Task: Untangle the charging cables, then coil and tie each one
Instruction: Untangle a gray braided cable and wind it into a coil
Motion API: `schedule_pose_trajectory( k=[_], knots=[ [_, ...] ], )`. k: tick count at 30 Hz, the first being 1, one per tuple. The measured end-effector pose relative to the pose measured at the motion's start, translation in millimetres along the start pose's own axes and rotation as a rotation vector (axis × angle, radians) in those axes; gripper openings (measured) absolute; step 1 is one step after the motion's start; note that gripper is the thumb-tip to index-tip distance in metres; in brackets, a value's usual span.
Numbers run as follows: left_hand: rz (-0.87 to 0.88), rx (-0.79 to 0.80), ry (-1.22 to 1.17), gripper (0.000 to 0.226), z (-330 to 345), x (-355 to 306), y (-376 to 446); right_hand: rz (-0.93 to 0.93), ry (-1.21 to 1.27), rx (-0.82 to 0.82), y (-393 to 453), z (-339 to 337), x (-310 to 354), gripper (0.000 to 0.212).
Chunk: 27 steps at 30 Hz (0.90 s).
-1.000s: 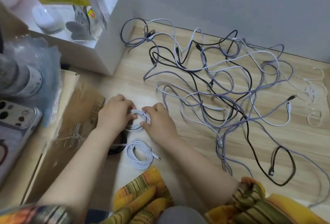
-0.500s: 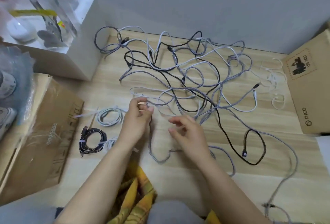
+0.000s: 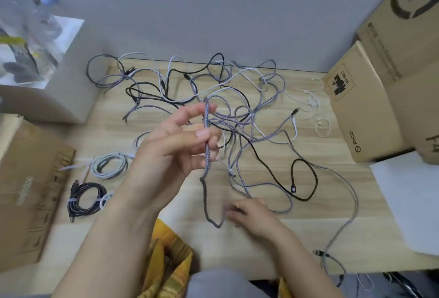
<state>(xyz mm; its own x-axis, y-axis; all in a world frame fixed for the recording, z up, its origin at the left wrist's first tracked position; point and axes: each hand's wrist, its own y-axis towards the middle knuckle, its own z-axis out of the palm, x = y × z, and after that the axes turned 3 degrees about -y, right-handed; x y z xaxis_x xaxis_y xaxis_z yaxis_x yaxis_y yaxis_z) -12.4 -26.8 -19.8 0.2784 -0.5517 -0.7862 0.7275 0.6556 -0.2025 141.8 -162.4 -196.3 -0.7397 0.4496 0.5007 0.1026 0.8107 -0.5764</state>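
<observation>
Cables [image 3: 240,98] lie in a loose tangle across the wood floor [image 3: 320,202], w/ two coiled ones, white coil [image 3: 108,164] and black coil [image 3: 86,199], done at left. My left hand [image 3: 166,155] is raised, thumb and fingers pinching a grey braided cable [image 3: 207,153] near its end. My right hand [image 3: 251,214] sits low on the same cable's slack; it's blurred, so probably a light pinch, fingers curled. To do this well I'd keep the left grip firm, feed slack through the right, and lift over crossings rather than yank, esp. where black strands overlap.
</observation>
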Motion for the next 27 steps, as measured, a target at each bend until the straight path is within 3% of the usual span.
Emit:
schedule_pose_trajectory(
  k=[2, 5, 10, 12, 14, 16, 18, 20, 22, 25, 27],
  knots=[
    [0.084, 0.038, 0.008, 0.038, 10.6, -8.4, -4.8, 0.074, 0.168, -0.083, -5.4, -3.1, -19.8, 0.019],
    [0.181, -0.098, 0.141, 0.019, 18.5, -8.2, -2.9, 0.099, 0.418, -0.195, -9.9, -15.0, -33.9, 0.012],
    [0.284, -0.245, 0.219, 0.022, 20.0, -7.2, -2.7, 0.011, 0.633, -0.268, -19.1, -42.6, -39.5, 0.036],
    [0.341, -0.29, 0.215, 0.022, 16.3, -12.0, -2.3, 0.009, 0.605, -0.464, -27.1, -56.2, -44.9, 0.04],
    [0.395, -0.348, 0.237, 0.021, 11.6, -13.6, 0.4, 0.214, 0.422, -0.813, -31.9, -65.1, -63.4, 0.049],
    [0.419, -0.412, 0.259, 0.021, 7.4, -12.2, 2.7, 0.649, 0.325, -1.041, -38.2, -68.1, -85.6, 0.068],
    [0.426, -0.453, 0.271, 0.022, 5.1, -9.3, 3.7, 0.974, 0.515, -1.002, -44.9, -68.6, -102.8, 0.082],
    [0.417, -0.447, 0.271, 0.021, 3.9, -3.9, 5.6, 1.101, 0.661, -0.853, -50.3, -66.1, -111.5, 0.082],
    [0.387, -0.41, 0.275, 0.017, 2.3, 3.3, 8.8, 1.038, 0.663, -0.807, -44.9, -57.6, -113.2, 0.061],
    [0.273, -0.358, 0.314, 0.015, 0.6, 19.4, 15.0, 0.747, 0.798, -0.787, -31.7, -50.6, -98.5, 0.018],
    [0.15, -0.339, 0.346, 0.02, 3.3, 33.9, 18.6, 0.564, 0.97, -0.764, -26.0, -61.2, -76.9, 0.015]
  ],
)
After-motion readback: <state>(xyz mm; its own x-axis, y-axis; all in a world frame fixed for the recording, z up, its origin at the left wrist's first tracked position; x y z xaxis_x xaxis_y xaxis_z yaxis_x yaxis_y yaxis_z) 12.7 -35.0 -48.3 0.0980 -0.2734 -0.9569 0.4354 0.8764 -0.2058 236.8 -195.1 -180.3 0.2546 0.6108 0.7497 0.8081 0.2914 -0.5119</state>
